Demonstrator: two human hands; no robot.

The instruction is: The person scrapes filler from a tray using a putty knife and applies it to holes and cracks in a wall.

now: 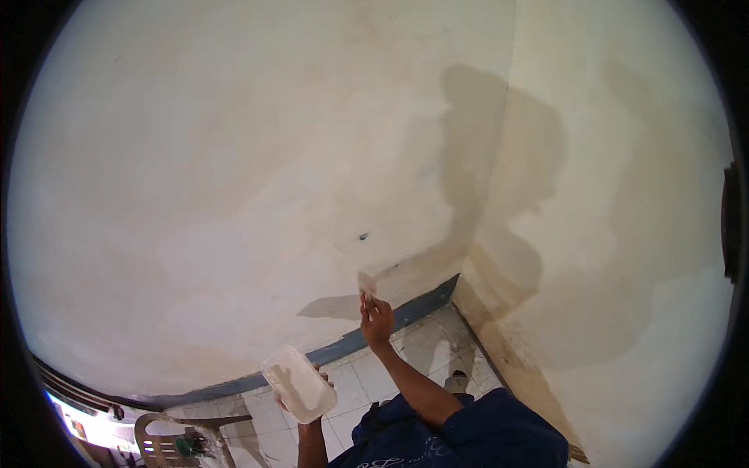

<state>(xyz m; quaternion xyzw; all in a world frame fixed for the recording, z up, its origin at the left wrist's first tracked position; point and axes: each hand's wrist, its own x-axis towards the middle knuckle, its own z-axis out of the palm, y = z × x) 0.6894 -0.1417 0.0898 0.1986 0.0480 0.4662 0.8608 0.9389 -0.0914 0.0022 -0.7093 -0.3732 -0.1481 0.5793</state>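
My right hand (377,318) is raised to the wall, its fingers closed round a putty knife (367,284). The knife's pale, smeared blade points up at the wall; whether it touches is hard to tell. Above it, a small dark hole (363,236) shows in the cream, patchy wall (211,226). Lower and to the left, my left hand (324,376) grips a white rectangular plastic tub (273,360) from below, fingers curled over its right side. Inside the tub lies whitish paste, spread unevenly over the bottom.
A second wall (624,234) meets the first at a corner on the right. A blue-grey skirting band (343,348) runs above the tiled floor (273,421). At the lower left stands a brown plastic chair (164,446) with a green item on it. My shadow falls across the corner.
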